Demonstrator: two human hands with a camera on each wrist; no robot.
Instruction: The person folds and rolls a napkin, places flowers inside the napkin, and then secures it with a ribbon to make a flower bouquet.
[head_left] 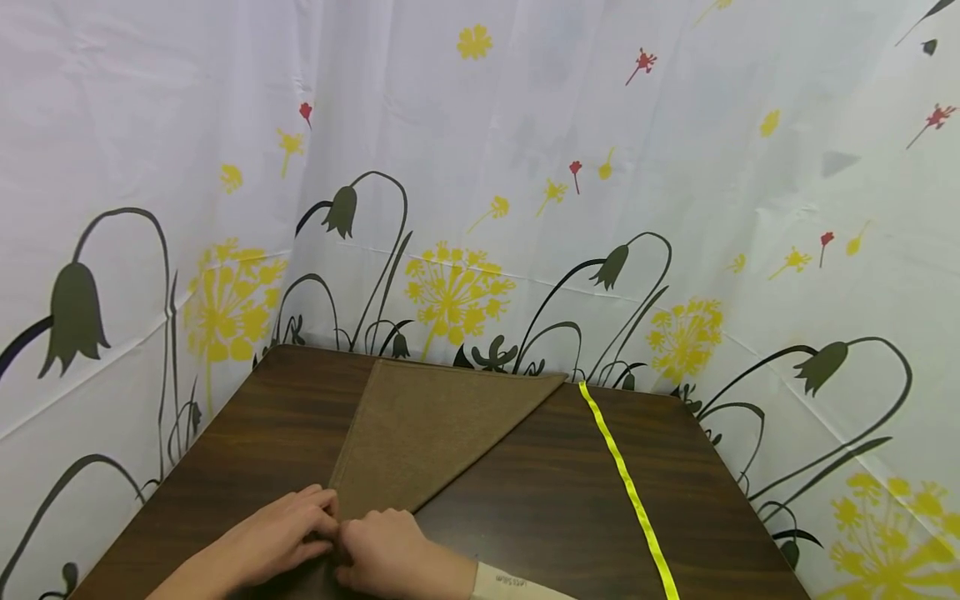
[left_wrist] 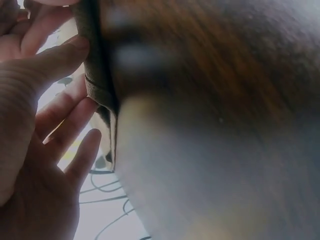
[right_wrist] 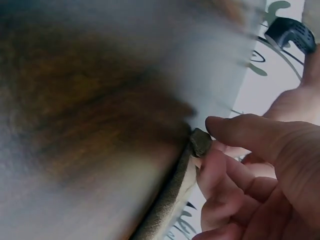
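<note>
A brown cloth napkin [head_left: 435, 425], folded with a slanting right edge, lies flat on the dark wooden table. My left hand [head_left: 281, 533] grips its near end at the left side. In the left wrist view the thumb [left_wrist: 70, 52] lies on the near side of the folded cloth edge [left_wrist: 97, 85], with fingers behind it. Close beside it, my right hand [head_left: 386, 542] pinches the near tip. The right wrist view shows a small rolled end [right_wrist: 200, 142] between thumb and curled index finger. In the head view the hands cover this part.
A bright yellow strip [head_left: 626, 475] runs down the table [head_left: 540, 483] right of the cloth. Behind and around the table hangs a white curtain [head_left: 420, 108] printed with flowers. A pale band [head_left: 517, 583] surrounds the right wrist; a dark device [right_wrist: 290, 35] sits on the left wrist.
</note>
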